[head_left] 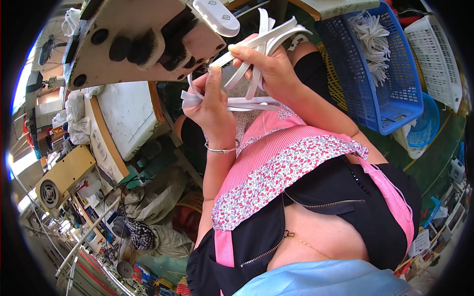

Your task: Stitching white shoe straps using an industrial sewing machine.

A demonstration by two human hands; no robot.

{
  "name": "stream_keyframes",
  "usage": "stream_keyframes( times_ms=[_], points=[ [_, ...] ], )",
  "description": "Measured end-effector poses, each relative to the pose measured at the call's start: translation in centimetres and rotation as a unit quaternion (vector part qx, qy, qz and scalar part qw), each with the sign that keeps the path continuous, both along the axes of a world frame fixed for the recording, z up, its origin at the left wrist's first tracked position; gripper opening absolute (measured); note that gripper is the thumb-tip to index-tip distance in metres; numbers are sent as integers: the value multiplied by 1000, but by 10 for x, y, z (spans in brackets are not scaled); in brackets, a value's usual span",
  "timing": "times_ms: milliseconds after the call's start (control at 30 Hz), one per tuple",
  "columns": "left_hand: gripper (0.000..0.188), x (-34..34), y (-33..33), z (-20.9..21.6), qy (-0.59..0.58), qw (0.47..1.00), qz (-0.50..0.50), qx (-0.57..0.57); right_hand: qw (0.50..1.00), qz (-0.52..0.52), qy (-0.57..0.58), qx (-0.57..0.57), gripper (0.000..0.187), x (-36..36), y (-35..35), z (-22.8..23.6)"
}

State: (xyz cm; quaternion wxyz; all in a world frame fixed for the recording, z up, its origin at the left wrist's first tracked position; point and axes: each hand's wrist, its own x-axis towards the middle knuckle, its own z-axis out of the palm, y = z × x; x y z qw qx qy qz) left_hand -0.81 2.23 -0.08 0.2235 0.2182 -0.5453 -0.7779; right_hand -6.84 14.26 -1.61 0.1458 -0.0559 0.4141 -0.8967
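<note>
White strips [261, 38] held near 12 o'clock, just off beige machine head [170, 27] at 11 o'clock; single strip best held flat and untwisted between thumbs, light even tension applied, loose lengths well parted; left hand [212, 101] curled narrow, several strips gripped, one strip's end met at thumb tip; right hand [269, 64] curled narrow too, fanned lengths held, one strip pinched under thumb; bunched strips [368, 34], untouched, contained in blue basket [353, 74] at 2 o'clock.
</note>
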Motion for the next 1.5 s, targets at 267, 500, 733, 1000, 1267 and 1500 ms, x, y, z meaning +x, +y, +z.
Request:
stream_keyframes(
  times_ms=[267,500,733,1000,1267,1500],
  points=[
    [8,5,-10,-1,27,999,18,-20,996,72,37,21,18,-17,6,6],
    [13,21,-29,-2,15,998,12,-57,992,87,76,43,19,-20,0,-1],
    [10,31,-47,2,20,998,53,-11,990,105,74,63,22,-12,-6,6],
    [17,16,-47,-23,195,960,-137,147,990,95,83,62,19,-1,-13,6],
    [9,1,-22,-8,40,997,-26,-56,982,68,106,137,21,-8,-7,5],
    [7,0,-13,-7,56,997,-29,37,989,65,93,94,20,-11,-5,2]
  ],
)
